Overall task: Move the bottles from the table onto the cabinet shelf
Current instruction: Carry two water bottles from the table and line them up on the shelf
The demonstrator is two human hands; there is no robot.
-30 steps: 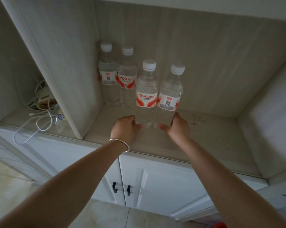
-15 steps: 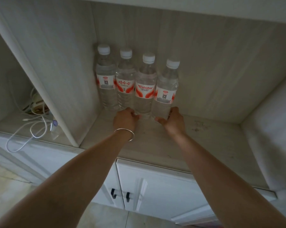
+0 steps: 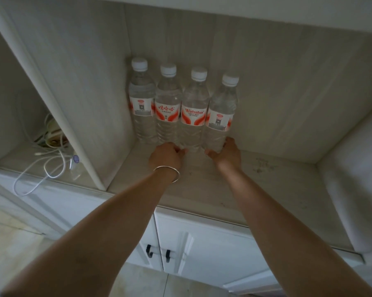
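Several clear water bottles with white caps and red-and-white labels stand upright in a tight row against the back wall of the cabinet shelf [image 3: 202, 189]. My left hand [image 3: 166, 156], with a silver bangle on the wrist, holds the base of the Wahaha-label bottle [image 3: 194, 108], third from the left. My right hand [image 3: 226, 152] is wrapped around the base of the rightmost bottle [image 3: 220, 116]. The leftmost bottle [image 3: 141, 99] and the second bottle [image 3: 167, 106] stand untouched beside the divider.
A vertical divider panel [image 3: 73, 116] bounds the shelf on the left. Beyond it lie white cables [image 3: 41, 166] and a small device. The shelf surface extends bare to the right side wall [image 3: 356, 189]. White cabinet doors with black handles [image 3: 158, 252] are below.
Both hands have pushed the two right-hand bottles back from the shelf's front, so they now line up with the two bottles at the rear wall.
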